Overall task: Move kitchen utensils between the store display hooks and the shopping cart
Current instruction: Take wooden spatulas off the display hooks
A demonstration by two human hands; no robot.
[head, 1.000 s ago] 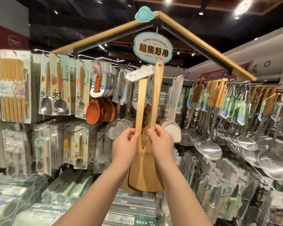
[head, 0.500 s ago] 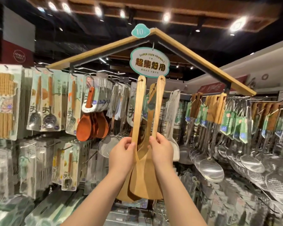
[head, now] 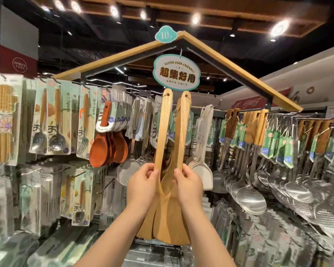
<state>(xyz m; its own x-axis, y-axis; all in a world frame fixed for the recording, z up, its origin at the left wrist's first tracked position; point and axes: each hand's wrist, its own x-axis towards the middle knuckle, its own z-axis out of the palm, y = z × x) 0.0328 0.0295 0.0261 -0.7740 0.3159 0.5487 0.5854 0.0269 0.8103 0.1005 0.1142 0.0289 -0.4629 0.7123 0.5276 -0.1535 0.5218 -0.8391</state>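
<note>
Two wooden spatulas (head: 163,132) stand up tall in front of the display hooks (head: 217,103). The left grip (head: 143,187) pinches one handle and the right grip (head: 189,187) pinches the other. I think neither one hangs on a hook yet. No cart shows.

The wooden spatulas (head: 163,135) are pale, smooth wood with a soft sheen. Left of them, the rice paddles (head: 100,149) look like matt reddish wood. The ladles (head: 251,201) on the right are polished, glossy metal; the spoon packs (head: 50,120) far left are glossy plastic over card.
</note>
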